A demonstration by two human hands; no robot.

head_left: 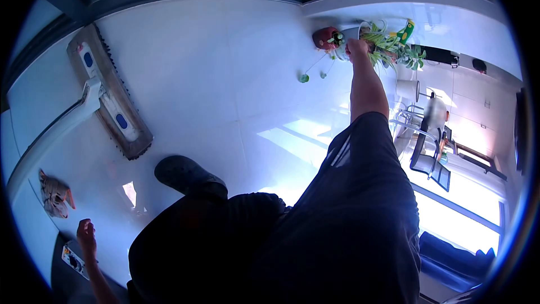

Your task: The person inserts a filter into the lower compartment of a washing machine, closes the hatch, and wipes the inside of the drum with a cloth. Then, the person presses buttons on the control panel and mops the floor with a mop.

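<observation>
My right hand [357, 49] reaches far forward, its fingers closed at the rim of a pale plant pot [351, 34]. Long striped leaves of a spider plant [382, 42] spread out beside that hand. Close by is a reddish-brown pot [325, 38] with small round leaves, some trailing over the floor. Low at the left, my left hand [87, 236] hangs with loosely curled, slightly parted fingers and nothing visible in it. Nearest to it are a crumpled greyish cloth-like item [54, 196] and a patterned flat object [74, 259].
A wide flat mop [109, 93] lies on the pale tiled floor [225, 73], its white pole [53, 129] running to the left. A dark clog [191, 175] is on my foot. A green-and-yellow object [406, 31] stands among the plants. Chairs [424, 146] and a dark sofa [453, 262] are at the right.
</observation>
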